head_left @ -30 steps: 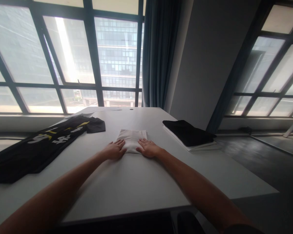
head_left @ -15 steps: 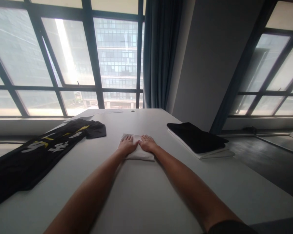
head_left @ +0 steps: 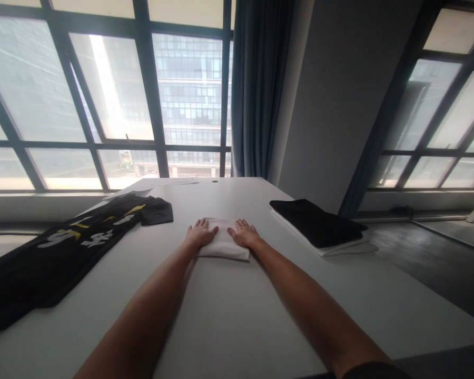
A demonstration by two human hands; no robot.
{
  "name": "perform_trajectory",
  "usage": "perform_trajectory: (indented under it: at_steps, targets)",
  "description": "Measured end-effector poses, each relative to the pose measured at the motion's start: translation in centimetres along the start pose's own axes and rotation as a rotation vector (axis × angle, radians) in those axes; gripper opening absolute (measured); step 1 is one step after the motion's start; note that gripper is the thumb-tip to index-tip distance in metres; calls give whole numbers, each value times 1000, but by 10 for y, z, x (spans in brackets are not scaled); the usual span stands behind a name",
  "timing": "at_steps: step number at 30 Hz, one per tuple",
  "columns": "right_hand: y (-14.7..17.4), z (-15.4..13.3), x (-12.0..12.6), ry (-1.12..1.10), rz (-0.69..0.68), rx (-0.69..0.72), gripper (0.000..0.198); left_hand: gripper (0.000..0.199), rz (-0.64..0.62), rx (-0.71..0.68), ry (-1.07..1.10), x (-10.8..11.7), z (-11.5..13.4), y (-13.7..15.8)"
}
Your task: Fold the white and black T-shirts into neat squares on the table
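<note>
A small folded white cloth (head_left: pixel 223 245) lies flat in the middle of the white table (head_left: pixel 229 305). My left hand (head_left: pixel 200 233) rests palm down on its left part, fingers spread. My right hand (head_left: pixel 244 233) lies palm down on its right part, fingers also apart. Neither hand grips the cloth; both press flat on top of it. Both forearms stretch across the table toward the cloth.
A black garment with white and yellow print (head_left: pixel 63 239) sprawls over the table's left side. A folded black cloth atop folded white ones (head_left: pixel 318 223) sits at the right. Large windows (head_left: pixel 114 95) and a blue curtain (head_left: pixel 256 89) stand behind the table.
Both hands slid from the cloth's near edge forward onto its top, came close together, then spread slightly apart toward its sides. The camera view shifted a little.
</note>
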State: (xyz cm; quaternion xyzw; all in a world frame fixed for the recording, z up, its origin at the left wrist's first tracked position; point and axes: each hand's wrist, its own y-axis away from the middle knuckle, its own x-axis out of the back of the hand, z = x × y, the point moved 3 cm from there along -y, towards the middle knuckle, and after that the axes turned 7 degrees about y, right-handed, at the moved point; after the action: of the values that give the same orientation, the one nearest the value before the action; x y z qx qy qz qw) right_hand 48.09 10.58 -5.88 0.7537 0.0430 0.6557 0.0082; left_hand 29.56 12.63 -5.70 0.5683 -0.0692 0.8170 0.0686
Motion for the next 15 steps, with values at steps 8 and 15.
perform_trajectory:
  at_steps: [8,15]
  targets:
    - [2,3,2,-41,111,-33,72,71,166,-21,-61,25,-2,32]
    - [4,7,-2,-14,116,-71,69,74,14,-212,-67,-11,34,61]
